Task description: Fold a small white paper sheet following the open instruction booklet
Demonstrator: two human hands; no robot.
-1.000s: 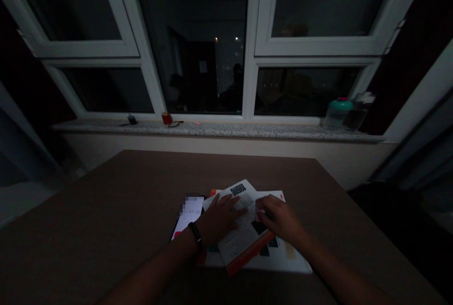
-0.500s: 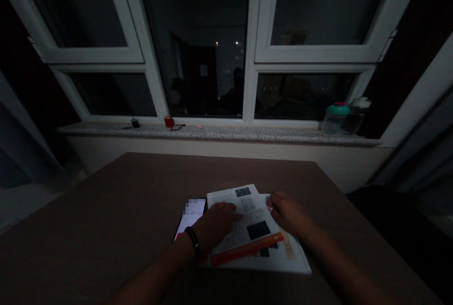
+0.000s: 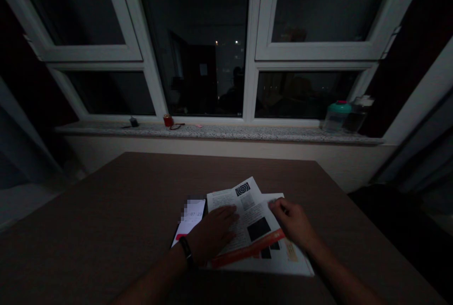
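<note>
Leaflet [image 3: 252, 219] is overlying papers [image 3: 296, 265] on the surface [image 3: 141, 206], partly hidden by the flat, outspread left hand [image 3: 216, 230]. The right hand [image 3: 293, 220] is resting half-curled at the leaflet's edge; dimness is obscuring any grip.

The left hand [image 3: 215, 230] lies flat, fingers extended; the right hand [image 3: 292, 220] curls inward.
</note>
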